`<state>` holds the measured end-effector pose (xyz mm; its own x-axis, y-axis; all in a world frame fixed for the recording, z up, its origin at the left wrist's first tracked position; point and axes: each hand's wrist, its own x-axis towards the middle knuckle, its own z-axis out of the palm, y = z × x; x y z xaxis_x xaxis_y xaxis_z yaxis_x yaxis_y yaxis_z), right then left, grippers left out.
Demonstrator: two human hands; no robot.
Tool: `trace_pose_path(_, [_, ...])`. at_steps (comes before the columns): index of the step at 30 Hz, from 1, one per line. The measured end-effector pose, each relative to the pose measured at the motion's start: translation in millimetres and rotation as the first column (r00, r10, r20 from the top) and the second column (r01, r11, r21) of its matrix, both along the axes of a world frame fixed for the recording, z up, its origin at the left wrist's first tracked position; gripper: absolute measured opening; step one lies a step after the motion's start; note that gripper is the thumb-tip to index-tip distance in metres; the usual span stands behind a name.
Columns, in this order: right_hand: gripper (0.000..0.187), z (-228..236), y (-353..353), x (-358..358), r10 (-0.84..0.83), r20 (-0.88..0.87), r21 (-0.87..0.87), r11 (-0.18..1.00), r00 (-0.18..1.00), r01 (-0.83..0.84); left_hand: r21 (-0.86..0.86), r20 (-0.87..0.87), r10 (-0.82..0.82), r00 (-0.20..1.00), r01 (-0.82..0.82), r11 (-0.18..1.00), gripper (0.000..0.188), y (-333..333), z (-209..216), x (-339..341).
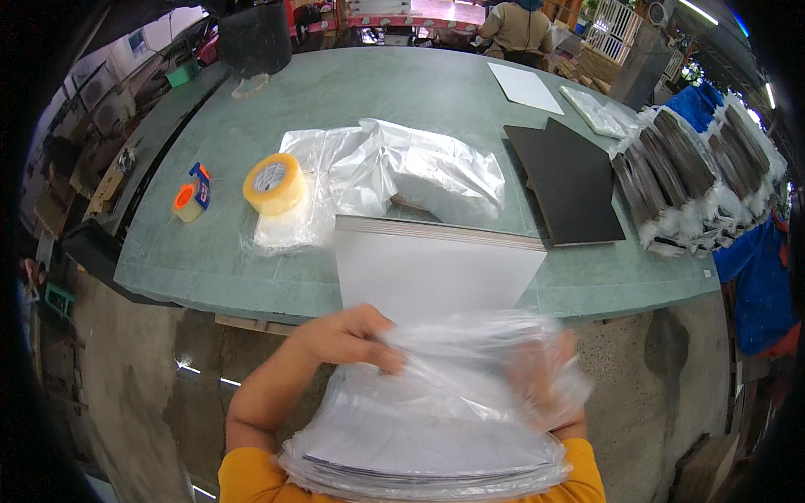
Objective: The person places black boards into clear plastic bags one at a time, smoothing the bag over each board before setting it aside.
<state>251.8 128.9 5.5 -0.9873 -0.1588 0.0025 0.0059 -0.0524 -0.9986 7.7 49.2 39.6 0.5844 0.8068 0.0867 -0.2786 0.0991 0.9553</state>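
A clear plastic bag (470, 394) lies in front of my torso, with a stack of white sheets (419, 448) inside its near part. My left hand (356, 339) is closed on the bag's left side, thumb and fingers pinching the film. My right hand (541, 373) is on the bag's right side, blurred and seen through the film, so its fingers cannot be made out. Just beyond the bag, a stack of white boards (436, 268) leans at the table's front edge. The blurred film overlaps its lower end.
On the green table (201, 268) are a clear tape roll (275, 184), a tape dispenser (193, 194) and loose plastic bags (419, 168). To the right lie dark boards (579, 184), a white sheet (526, 88) and wrapped dark bundles (679, 159). A person (518, 33) is beyond the table.
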Motion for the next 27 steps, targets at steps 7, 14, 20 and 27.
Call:
trace_pose_path(7, [0.034, -17, -5, 28, -0.184, 0.173, 0.985, 0.061, 0.968, -0.164, 0.201, -0.893, -0.031, 0.450, 0.459, 0.865, 0.025, -27, 12, 9])
trace_pose_path(14, [0.033, 32, 26, 50, -0.997, 0.050, 0.365, -0.041, -0.063, 0.930, 0.268, -0.863, 0.054, 0.503, 0.363, 0.892, 0.027, -35, -22, 3])
trace_pose_path(20, [0.031, 25, -1, 22, -0.707, -0.661, 0.561, -0.241, 0.253, 0.792, 0.839, -0.320, 0.919, -0.233, -0.520, 0.160, 0.036, 17, 19, -41])
trace_pose_path(27, [0.067, 24, 17, 33, -0.561, -0.772, 0.627, -0.593, 0.299, 0.505, 0.939, -0.344, 0.932, -0.112, -0.050, 0.340, 0.064, 12, 5, -33])
